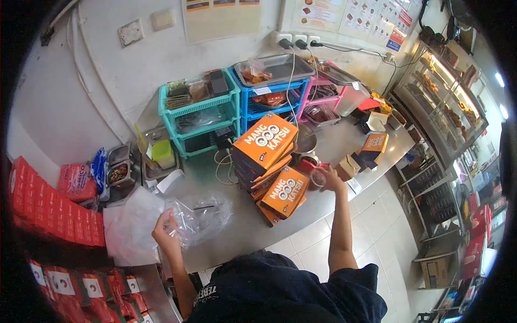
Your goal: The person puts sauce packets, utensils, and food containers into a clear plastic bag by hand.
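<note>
My left hand (166,231) has its fingers curled on a crumpled clear plastic bag (212,216) at the front left of the steel table. My right hand (334,181) reaches past the orange boxes, with thumb and fingers about a small clear plastic cup (318,177). Just beyond that cup sits a red-handled tool (305,165), partly hidden. Between my hands stand stacks of orange and black printed cardboard food boxes, a taller one (266,141) at the back and a lower one (285,190) in front. A whitish plastic sheet or bag (133,228) lies left of my left hand.
Plastic rack shelves in teal (200,105), blue (270,87) and pink (323,95) line the wall. A steel bowl (305,141) sits behind the boxes. Open boxes (373,146) stand at the right. Red boxes (52,202) fill the far left. White cables (291,80) hang from sockets.
</note>
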Motion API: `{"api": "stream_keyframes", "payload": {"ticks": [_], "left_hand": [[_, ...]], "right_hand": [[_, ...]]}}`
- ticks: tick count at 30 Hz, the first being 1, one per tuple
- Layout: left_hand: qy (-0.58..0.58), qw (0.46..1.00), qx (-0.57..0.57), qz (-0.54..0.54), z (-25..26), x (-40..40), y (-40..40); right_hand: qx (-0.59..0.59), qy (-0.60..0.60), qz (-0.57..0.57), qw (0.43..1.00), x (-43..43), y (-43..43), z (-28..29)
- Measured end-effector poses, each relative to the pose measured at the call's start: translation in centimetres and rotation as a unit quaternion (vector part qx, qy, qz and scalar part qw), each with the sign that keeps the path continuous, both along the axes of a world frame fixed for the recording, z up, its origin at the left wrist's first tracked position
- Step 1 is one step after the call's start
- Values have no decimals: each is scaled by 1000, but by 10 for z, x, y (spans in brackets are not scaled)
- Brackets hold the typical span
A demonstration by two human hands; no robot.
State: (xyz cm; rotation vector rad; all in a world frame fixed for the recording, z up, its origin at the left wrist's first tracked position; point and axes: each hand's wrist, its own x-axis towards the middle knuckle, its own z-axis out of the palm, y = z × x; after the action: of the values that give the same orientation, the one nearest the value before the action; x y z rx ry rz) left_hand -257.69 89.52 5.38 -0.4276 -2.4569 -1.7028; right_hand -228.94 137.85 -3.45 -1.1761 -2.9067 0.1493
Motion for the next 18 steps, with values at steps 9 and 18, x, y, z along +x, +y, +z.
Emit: {"api": "stream_keyframes", "payload": {"ticks": [9,18], "left_hand": [[20,998,-1,-57,-4,21,17],[4,998,-58,-18,-30,19,0]], "right_hand": [[54,154,-43,986,-12,6,-58],[-54,116,-120,984,35,7,-31]]}}
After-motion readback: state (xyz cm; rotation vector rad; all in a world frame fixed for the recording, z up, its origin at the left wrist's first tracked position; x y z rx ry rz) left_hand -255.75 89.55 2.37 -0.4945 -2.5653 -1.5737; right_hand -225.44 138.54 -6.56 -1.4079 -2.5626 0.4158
